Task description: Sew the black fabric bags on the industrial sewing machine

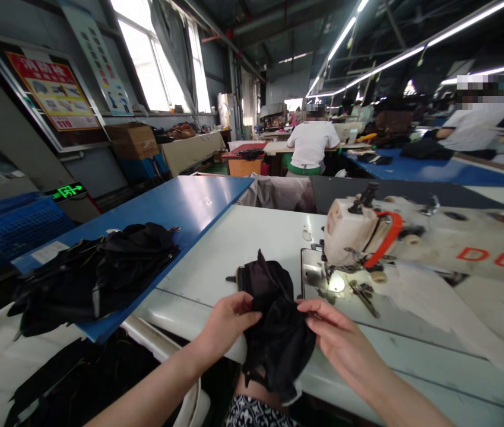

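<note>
A crumpled black fabric piece hangs over the front edge of the pale sewing table, its upper part lying on the tabletop. My left hand pinches its left side between thumb and fingers. On the opposite side, my right hand grips the cloth's edge with thumb and forefinger. A dark strap end or buckle pokes out at the fabric's upper left. Just right of the cloth stands a sewing machine, its lamp lighting the metal needle plate. What the folds cover cannot be seen.
Small metal tools, perhaps scissors, lie beside the needle plate. At left, a heap of black fabric pieces rests on a blue table. More dark cloth lies lower left. People in white shirts sit farther back.
</note>
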Demonstrator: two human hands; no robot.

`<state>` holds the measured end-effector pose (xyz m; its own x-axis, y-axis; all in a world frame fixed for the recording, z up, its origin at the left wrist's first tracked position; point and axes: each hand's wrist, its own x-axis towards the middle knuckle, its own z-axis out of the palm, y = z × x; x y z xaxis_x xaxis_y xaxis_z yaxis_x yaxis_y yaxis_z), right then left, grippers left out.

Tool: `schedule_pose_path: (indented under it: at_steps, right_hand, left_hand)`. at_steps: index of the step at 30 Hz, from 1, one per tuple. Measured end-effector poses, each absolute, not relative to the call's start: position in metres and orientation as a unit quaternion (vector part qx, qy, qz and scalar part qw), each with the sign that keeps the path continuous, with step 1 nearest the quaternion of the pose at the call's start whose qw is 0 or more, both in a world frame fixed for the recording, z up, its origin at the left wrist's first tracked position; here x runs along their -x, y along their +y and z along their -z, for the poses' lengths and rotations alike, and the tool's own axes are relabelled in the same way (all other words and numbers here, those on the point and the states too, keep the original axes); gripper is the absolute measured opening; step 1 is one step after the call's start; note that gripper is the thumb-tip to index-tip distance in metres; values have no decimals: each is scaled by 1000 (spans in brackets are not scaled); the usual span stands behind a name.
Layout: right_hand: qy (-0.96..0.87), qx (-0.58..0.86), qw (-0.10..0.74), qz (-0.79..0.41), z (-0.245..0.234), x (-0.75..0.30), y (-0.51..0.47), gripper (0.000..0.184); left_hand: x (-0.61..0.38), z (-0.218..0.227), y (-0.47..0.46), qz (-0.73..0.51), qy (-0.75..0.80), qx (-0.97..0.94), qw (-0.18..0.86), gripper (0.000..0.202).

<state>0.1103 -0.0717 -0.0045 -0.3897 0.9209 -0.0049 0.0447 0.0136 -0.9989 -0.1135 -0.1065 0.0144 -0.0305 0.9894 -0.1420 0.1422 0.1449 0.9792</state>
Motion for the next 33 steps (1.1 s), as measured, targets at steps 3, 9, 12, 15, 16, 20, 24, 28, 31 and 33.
schedule_pose_path:
  at_steps: [3,9,12,15,16,20,24,28,31,33]
  right_hand:
    - [-690,401,373,-473,3,-112,-79,22]
    - [-884,311,288,-199,-18,-97,-86,28]
    - [-905,288,269,-161,-27,-91,-82,18]
    - [-911,260,271,-169,-33,-89,-77,14]
    - [-911,252,275,-177,-35,-89,-77,13]
    - [-897,236,306,-216,-43,-86,-78,15]
    - [-881,215,334,-255,-56,-82,-82,18]
    - [-862,248,342,-281,-80,-80,-88,19]
    - [-866,240,342,-274,-110,-78,-93,18]
    - [-868,224,345,-276,-132,-77,-99,17]
  left_hand:
    - [126,-26,-104,-478,488,-423,596,14]
    - [131,-15,-94,-483,552,-407,544,19]
    - [130,-8,-100,-489,593,-454,451,16]
    - [127,-11,-123,-508,635,-528,247,12]
    - [124,-13,-133,-514,627,-558,177,13]
    - [111,-14,-165,-437,534,-714,118,21]
    - [104,-15,-172,-403,546,-722,138,13]
    - [113,-41,-175,-456,540,-696,126,10]
    - [124,-78,-182,-473,539,-684,131,13]
    - [131,-105,-188,-466,543,-684,142,12]
